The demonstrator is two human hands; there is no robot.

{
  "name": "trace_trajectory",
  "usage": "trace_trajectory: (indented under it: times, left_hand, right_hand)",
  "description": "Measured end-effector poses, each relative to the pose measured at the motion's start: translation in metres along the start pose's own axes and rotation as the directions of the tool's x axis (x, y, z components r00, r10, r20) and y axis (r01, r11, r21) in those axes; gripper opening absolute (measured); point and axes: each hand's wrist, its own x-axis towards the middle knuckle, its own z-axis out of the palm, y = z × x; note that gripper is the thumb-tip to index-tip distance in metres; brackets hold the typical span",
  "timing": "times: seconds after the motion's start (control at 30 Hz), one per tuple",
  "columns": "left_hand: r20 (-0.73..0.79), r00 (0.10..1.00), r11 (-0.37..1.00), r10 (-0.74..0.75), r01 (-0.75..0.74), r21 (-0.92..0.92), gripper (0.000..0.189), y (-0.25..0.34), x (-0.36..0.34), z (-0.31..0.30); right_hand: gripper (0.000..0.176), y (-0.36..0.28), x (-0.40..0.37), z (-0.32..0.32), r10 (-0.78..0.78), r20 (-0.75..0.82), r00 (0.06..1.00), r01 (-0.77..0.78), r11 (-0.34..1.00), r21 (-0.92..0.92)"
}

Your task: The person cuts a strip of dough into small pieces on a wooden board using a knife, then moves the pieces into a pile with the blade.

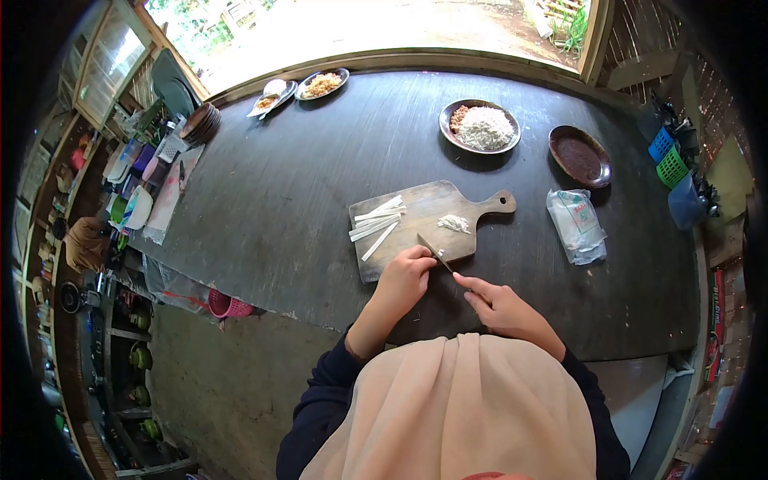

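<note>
The right hand (506, 307) holds a knife (434, 251) at the near edge of the wooden board (424, 210) on the counter (280, 200), where white strips (377, 219) and a chopped pile (454, 224) lie, while the left hand (405, 278) bends its fingers beside the blade, holding what I cannot tell.

Head view, single: worn above the scarf (448, 408), facing forward and down, with a wide, round-edged field. The table (272, 192) lies close below; the window opening (384, 24) stands beyond, at top.
</note>
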Motion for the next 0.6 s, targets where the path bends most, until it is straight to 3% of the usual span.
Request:
trace_trajectory:
  times: [0.6]
  left_hand:
    - [0.000, 1.000, 1.000, 0.016, -0.016, 0.011, 0.016, -0.004, -0.001, 0.002]
  right_hand:
    - [0.039, -0.002, 0.005, 0.004, -0.053, -0.022, 0.998, 0.054, 0.999, 0.002]
